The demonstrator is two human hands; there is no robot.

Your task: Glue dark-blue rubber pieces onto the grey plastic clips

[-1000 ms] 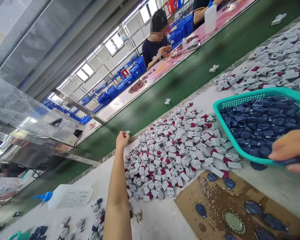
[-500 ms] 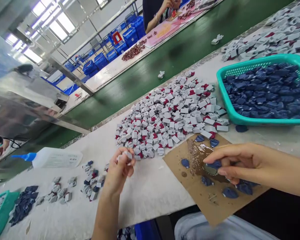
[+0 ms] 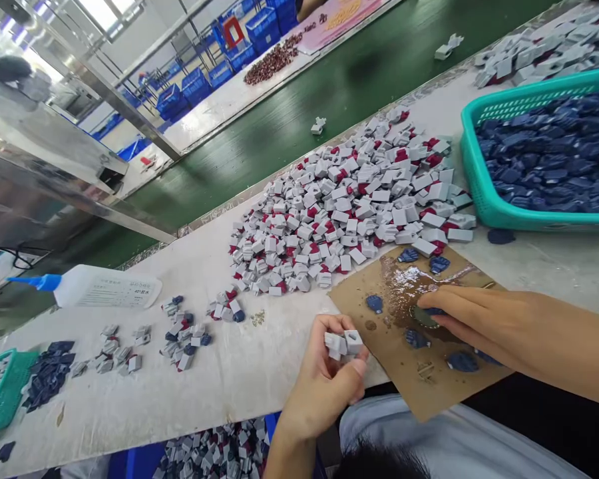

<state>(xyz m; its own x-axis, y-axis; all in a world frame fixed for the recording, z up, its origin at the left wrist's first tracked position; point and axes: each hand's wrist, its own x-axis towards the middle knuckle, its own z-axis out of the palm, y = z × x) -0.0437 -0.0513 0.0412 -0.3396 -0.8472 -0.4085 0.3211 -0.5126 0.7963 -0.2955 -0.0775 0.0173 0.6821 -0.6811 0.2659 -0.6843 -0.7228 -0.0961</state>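
My left hand [image 3: 324, 379] is closed around a light grey plastic block piece [image 3: 343, 342] with a square hole in one end. It is just left of a brown cardboard sheet [image 3: 394, 379]. Over the sheet, my right hand [image 3: 484, 322] pinches a small dark blue plastic piece [image 3: 433, 311], mostly hidden by the fingers, at a wet, shiny puddle [image 3: 404, 286]. More blue pieces lie on the cardboard around it, among them a ribbed blue piece [image 3: 374, 303] to the left and another blue piece [image 3: 462, 361] nearer me.
A heap of grey and dark red pieces [image 3: 339, 206] lies beyond the cardboard. At right stands a teal basket [image 3: 539, 221] of blue pieces. A white bottle [image 3: 110, 286] with a blue nozzle lies at left, near small piles of parts [image 3: 184, 339]. A green conveyor belt [image 3: 259, 146] runs behind.
My left hand has moved right with the grey piece, up to the cardboard's edge. My right hand has tipped its fingers down to the puddle. The whole view has shifted somewhat.
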